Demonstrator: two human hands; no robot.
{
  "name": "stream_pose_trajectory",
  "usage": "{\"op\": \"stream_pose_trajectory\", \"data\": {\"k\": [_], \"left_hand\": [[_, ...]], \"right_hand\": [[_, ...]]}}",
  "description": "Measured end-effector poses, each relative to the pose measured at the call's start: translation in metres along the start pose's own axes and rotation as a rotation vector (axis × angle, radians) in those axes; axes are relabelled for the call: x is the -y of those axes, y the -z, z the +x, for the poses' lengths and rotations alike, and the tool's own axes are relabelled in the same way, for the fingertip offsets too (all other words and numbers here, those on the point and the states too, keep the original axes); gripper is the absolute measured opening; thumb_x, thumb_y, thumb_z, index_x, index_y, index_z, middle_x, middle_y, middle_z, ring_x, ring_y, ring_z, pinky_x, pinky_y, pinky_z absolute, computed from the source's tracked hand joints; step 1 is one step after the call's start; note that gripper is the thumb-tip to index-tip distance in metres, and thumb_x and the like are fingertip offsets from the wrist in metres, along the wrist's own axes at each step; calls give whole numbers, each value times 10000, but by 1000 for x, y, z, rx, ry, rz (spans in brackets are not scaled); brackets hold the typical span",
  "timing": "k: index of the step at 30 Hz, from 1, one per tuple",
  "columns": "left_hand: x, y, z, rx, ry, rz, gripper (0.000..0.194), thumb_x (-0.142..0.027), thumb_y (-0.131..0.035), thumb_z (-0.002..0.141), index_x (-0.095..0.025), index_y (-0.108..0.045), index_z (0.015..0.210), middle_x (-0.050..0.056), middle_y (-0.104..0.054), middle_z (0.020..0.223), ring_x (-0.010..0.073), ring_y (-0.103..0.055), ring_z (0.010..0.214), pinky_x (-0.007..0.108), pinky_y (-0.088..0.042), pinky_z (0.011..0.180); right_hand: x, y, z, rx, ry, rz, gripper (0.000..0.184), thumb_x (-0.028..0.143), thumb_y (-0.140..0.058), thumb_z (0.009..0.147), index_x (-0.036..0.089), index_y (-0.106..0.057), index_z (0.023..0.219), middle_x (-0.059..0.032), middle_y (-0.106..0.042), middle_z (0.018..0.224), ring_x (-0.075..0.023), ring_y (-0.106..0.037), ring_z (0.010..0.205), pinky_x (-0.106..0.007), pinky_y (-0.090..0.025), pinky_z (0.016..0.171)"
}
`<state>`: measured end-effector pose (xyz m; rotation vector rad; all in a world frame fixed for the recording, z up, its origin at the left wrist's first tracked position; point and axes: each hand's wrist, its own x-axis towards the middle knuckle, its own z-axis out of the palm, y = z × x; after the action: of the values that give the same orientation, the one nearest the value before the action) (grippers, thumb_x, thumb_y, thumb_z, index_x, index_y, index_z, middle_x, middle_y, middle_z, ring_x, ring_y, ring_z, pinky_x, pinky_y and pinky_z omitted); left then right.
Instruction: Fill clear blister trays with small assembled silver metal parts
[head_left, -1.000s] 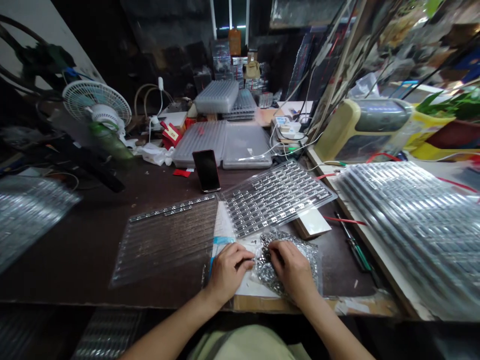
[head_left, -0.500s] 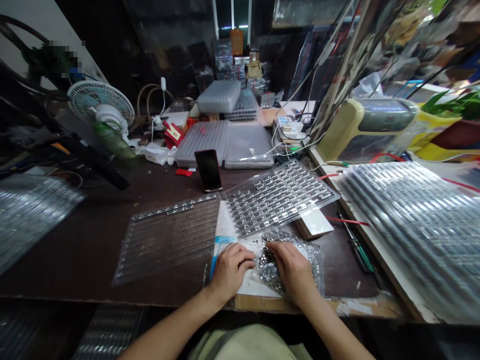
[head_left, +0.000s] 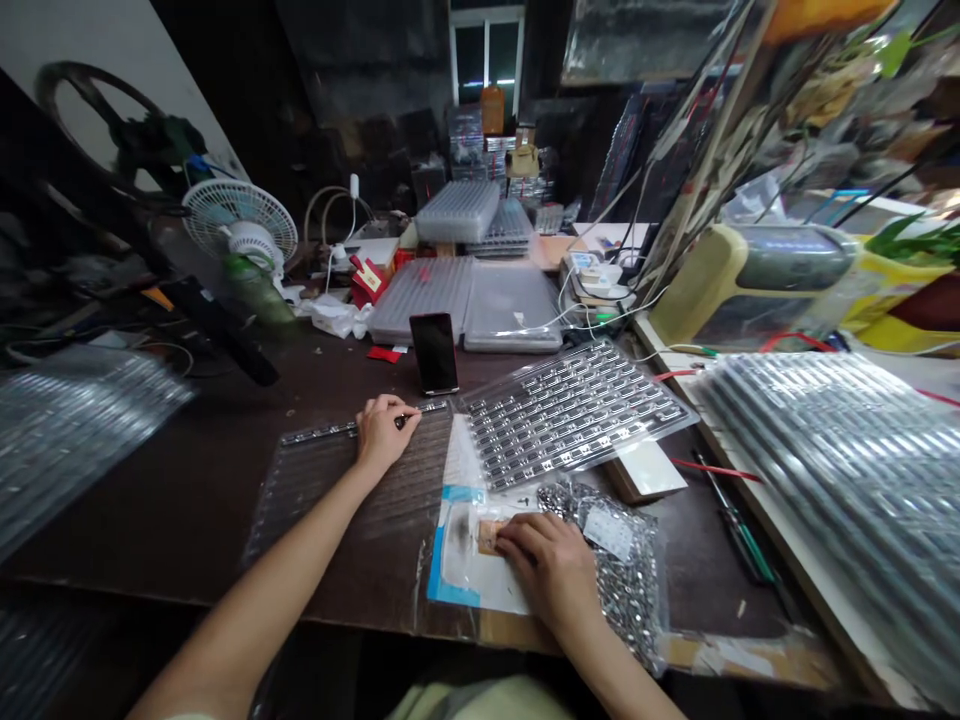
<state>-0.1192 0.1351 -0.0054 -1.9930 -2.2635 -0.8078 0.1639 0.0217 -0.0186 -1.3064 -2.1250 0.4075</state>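
Observation:
My left hand (head_left: 381, 435) is over the upper part of a clear ribbed plastic tray (head_left: 311, 500), its thumb and index finger pinched on a small dark metal part (head_left: 401, 421). A short row of metal parts (head_left: 319, 433) lies along that tray's far edge. My right hand (head_left: 559, 570) rests on a white sheet with a blue border (head_left: 456, 597); its fingers are bent together beside a small orange-brown patch (head_left: 491, 537), and what they hold is hidden. Against that hand lies a clear bag of shiny small metal parts (head_left: 637, 590). Beyond it, a second clear tray (head_left: 574, 415) carries many rows of metal parts.
A phone (head_left: 434, 355) stands upright behind the trays. A white box (head_left: 649, 470) sits under the filled tray's corner. Green-handled tool (head_left: 750, 555) lies at right, near stacked clear trays (head_left: 847, 470). A fan (head_left: 240, 222) stands at back left.
My left hand has moved from the white sheet up and left to the ribbed tray's far row. My right hand has shifted left off the bag onto the sheet. The view has tilted slightly.

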Motion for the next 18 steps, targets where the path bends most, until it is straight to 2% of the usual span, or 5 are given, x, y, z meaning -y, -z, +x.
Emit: {"op": "stream_pose_trajectory", "data": {"k": [3,5,10,13,18], "left_hand": [[9,3,-7,-37,4,34,121,-299,-621,782,-266,-734,811,50,-623,1003,256,-512,972,390,-363,827],[2,5,-7,-54,-13,22,128,-290,-610,788,-261,-729,824,50,-629,1014,256,-517,976,395,-350,842],[-53,-9,11,116,-146,-183,126,-278,-600,805,-245,-721,818,36,-689,924,227,-566,933,395,-316,893],[-84,-25,26,152,-162,-246,86,-276,-646,765,-231,-718,751,44,-708,864,233,-587,906,391,-327,889],[-89,-22,30,168,-104,-384,109,-266,-619,773,-197,-691,729,62,-710,816,231,-623,851,369,-398,849]], "right_hand": [[-3,-3,0,-3,4,-7,113,290,-589,864,295,-701,844,19,-690,891,-168,-560,797,-297,-309,685],[-4,-4,0,-4,5,-7,122,294,-586,867,307,-706,853,20,-689,887,-165,-553,794,-299,-299,681],[0,-7,0,-3,6,-25,105,282,-611,853,323,-707,859,25,-675,868,-153,-543,786,-297,-292,679],[1,-6,0,5,8,-79,107,293,-606,855,328,-705,874,16,-662,863,-155,-540,783,-299,-300,675],[-14,17,0,35,56,-238,262,216,-518,896,256,-628,1130,-43,-645,1084,-192,-536,931,-315,-359,745]]}}
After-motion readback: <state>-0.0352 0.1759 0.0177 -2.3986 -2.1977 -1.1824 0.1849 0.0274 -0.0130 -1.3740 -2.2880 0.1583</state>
